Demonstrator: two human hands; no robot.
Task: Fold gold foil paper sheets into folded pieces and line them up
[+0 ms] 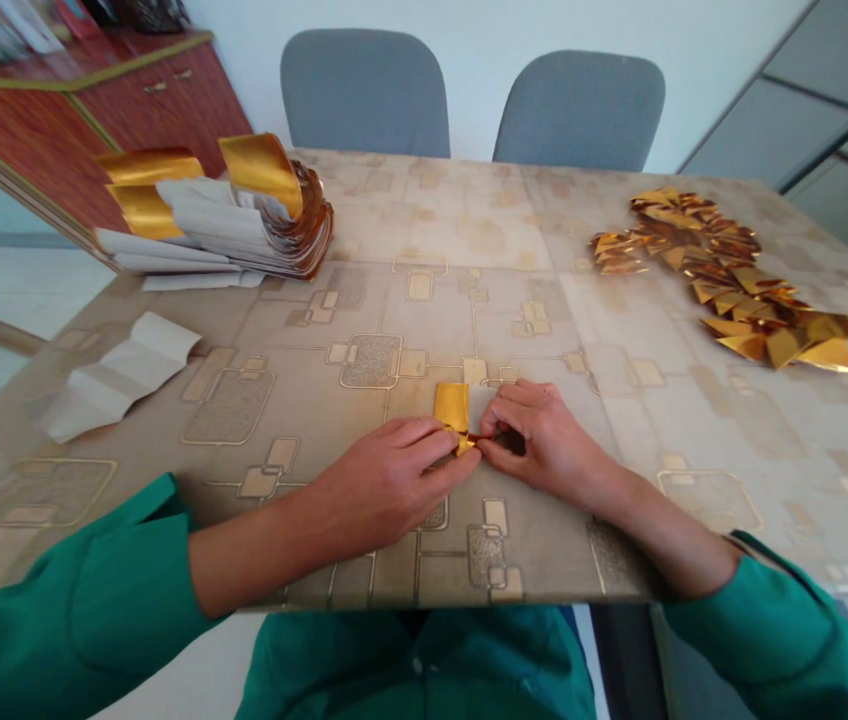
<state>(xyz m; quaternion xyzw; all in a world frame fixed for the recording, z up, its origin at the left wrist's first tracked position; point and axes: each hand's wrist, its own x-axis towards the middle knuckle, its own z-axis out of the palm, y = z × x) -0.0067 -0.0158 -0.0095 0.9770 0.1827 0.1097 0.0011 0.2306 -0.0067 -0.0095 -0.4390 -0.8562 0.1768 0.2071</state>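
Note:
A small sheet of gold foil paper (452,403), partly folded with its pale side showing on the right, is between my hands near the table's front edge. My left hand (401,470) grips its lower left part with the fingers closed. From the right, my right hand (536,435) pinches the lower right edge between thumb and forefinger. The two hands almost meet at the fold, and the fingers cover part of the paper.
A thick stack of gold and white paper (244,225) lies at the back left. Nearer stands a creased pale sheet (124,375). Folded gold pieces (754,290) form a winding pile at the right. Two grey chairs (364,95) stand behind the patterned table (304,350).

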